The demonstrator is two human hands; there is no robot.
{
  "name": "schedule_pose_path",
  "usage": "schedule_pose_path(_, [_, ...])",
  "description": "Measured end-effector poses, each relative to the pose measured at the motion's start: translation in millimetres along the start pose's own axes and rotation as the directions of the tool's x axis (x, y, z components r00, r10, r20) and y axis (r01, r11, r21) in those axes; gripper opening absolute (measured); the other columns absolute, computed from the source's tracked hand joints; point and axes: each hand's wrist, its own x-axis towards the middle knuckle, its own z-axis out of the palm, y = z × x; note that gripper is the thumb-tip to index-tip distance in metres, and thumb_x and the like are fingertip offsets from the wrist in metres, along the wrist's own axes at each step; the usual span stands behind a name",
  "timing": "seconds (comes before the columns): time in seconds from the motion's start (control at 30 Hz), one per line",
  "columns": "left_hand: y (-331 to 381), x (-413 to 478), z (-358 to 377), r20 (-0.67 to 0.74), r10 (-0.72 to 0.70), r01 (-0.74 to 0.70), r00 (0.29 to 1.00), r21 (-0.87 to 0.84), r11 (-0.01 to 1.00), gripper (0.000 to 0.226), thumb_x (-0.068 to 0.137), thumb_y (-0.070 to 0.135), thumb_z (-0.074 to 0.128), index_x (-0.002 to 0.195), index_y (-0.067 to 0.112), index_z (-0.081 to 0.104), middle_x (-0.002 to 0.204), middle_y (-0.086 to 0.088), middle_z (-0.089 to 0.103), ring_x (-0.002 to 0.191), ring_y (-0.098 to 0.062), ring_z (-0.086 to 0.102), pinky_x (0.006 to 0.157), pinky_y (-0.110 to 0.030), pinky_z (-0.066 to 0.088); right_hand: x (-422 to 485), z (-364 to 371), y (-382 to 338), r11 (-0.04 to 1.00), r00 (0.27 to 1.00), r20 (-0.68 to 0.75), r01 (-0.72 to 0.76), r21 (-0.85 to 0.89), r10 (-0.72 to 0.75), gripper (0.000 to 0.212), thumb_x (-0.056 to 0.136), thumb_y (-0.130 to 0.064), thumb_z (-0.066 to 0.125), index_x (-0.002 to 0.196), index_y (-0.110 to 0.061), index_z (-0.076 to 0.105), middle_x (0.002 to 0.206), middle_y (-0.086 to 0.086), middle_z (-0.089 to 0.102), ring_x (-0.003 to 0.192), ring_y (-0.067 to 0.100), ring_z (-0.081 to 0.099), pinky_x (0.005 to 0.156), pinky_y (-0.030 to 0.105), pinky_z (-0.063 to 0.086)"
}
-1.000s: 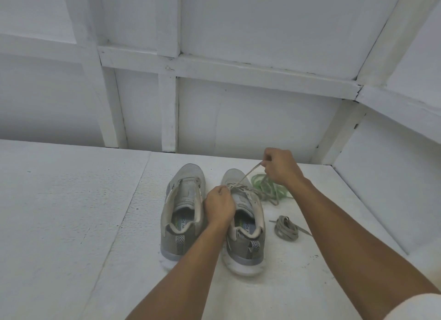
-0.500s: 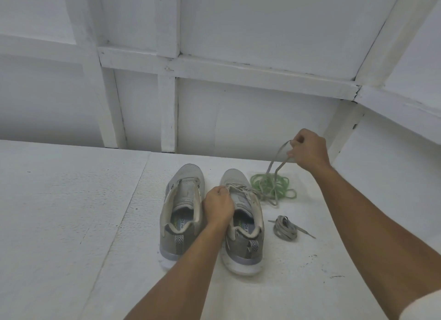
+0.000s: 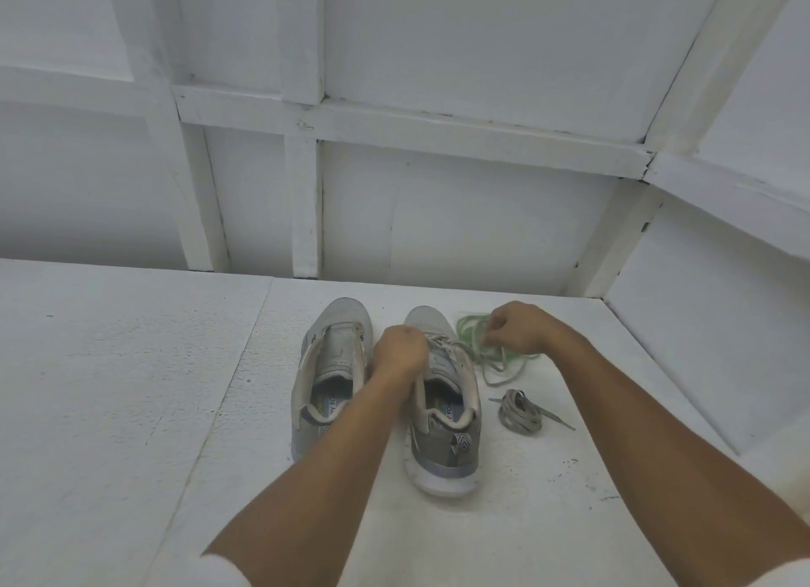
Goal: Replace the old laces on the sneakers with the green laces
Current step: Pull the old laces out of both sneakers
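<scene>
Sneakers (image 3: 438, 450) are standing side by side near the middle of the white table (image 3: 131, 389), with their toes pointing away from the person. The left sneaker (image 3: 333, 363) is showing open eyelets with no lace in them. The right sneaker (image 3: 447, 367) is still carrying the old lace (image 3: 456, 345) across its front part.

The left hand (image 3: 401, 352) is lying on the laced part of the right sneaker. Its grip is closed, with the fingers curling down onto the shoe and holding it.

The right hand (image 3: 521, 328) is hanging just beside the toe of this sneaker. Its grip is closed too, pinching a pale strand of the old lace.

Under this hand the green laces (image 3: 467, 326) are lying in a loose pile on the table. Nearer to the person, a coiled grey lace (image 3: 519, 413) is resting beside the right sneaker. A white panelled wall (image 3: 438, 214) is rising behind the table.
</scene>
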Motion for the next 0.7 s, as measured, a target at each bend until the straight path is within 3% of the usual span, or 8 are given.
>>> schedule_pose_path(0.1, [18.3,10.9,-8.3,0.008,0.072,-0.072,0.997,0.045,0.996,0.03,0.092,0.011,0.043,0.105,-0.001,0.068,0.111,-0.02,0.068,0.107,-0.034,0.062,0.089,-0.038,0.05,-10.4,7.3,-10.8,0.983,0.995,-0.096,0.053,0.173,-0.037,0.024,0.091,-0.034,0.062,0.102,-0.014,0.069,0.105,0.007,0.068,0.085,0.02,0.062,0.075,0.029,0.048])
schedule_pose_path(0.2, [31.6,21.9,-14.7,0.107,0.131,-0.142,0.986,0.103,0.984,0.029,0.092,0.008,0.047,0.105,0.002,0.072,0.11,-0.014,0.07,0.106,-0.03,0.063,0.092,-0.038,0.052,-21.4,17.4,-26.5,0.903,0.996,0.072,0.018,0.429,-0.055,0.03,0.09,-0.037,0.065,0.11,-0.014,0.064,0.1,0.01,0.068,0.078,0.02,0.068,0.062,0.029,0.055])
schedule_pose_path(0.33, [37.0,31.9,-14.4,0.311,0.097,-0.217,0.945,0.38,0.899,0.028,0.09,0.015,0.055,0.11,0.003,0.07,0.114,-0.013,0.068,0.108,-0.028,0.063,0.091,-0.034,0.052,-21.1,34.4,-34.4,0.887,0.997,0.081,-0.019,0.461,-0.021,0.042,0.091,-0.026,0.062,0.132,-0.022,0.054,0.11,0.007,0.06,0.079,0.019,0.066,0.056,0.028,0.057])
schedule_pose_path(0.47, [35.3,34.8,-10.3,0.353,0.153,-0.335,0.923,0.543,0.77,0.029,0.092,0.021,0.056,0.113,0.008,0.07,0.117,-0.01,0.066,0.11,-0.027,0.059,0.094,-0.036,0.05,-22.6,42.2,-31.6,0.901,1.0,-0.011,0.021,0.433,-0.018,0.039,0.096,-0.016,0.047,0.133,-0.018,0.056,0.11,0.007,0.058,0.068,0.011,0.055,0.039,0.012,0.04])
schedule_pose_path(0.53, [34.8,36.0,-10.3,0.387,0.147,-0.359,0.91,0.562,0.745,0.027,0.09,0.023,0.06,0.111,0.013,0.072,0.114,-0.008,0.067,0.108,-0.026,0.06,0.091,-0.035,0.052,-23.9,45.8,-28.7,0.895,0.999,-0.042,0.028,0.446,-0.01,0.039,0.096,-0.012,0.042,0.132,-0.017,0.058,0.122,0.008,0.058,0.082,0.014,0.057,0.047,0.013,0.041])
schedule_pose_path(0.63, [36.8,39.8,-9.1,0.438,0.146,-0.41,0.887,0.6,0.687,0.026,0.087,0.029,0.067,0.109,0.017,0.074,0.111,-0.005,0.069,0.105,-0.025,0.061,0.088,-0.034,0.053,-24.3,54.0,-25.4,0.889,0.996,-0.084,0.024,0.458,0.016,0.041,0.096,-0.009,0.039,0.13,-0.017,0.06,0.139,0.004,0.053,0.119,0.019,0.051,0.078,0.021,0.039])
schedule_pose_path(0.7, [38.6,41.0,-8.1,0.461,0.144,-0.434,0.875,0.619,0.655,0.026,0.084,0.032,0.071,0.106,0.02,0.075,0.108,-0.003,0.07,0.102,-0.022,0.061,0.086,-0.031,0.052,-25.8,59.6,-25.9,0.859,0.994,-0.097,0.007,0.512,0.05,0.04,0.097,-0.008,0.038,0.13,-0.014,0.059,0.14,0.004,0.052,0.125,0.019,0.047,0.086,0.021,0.034])
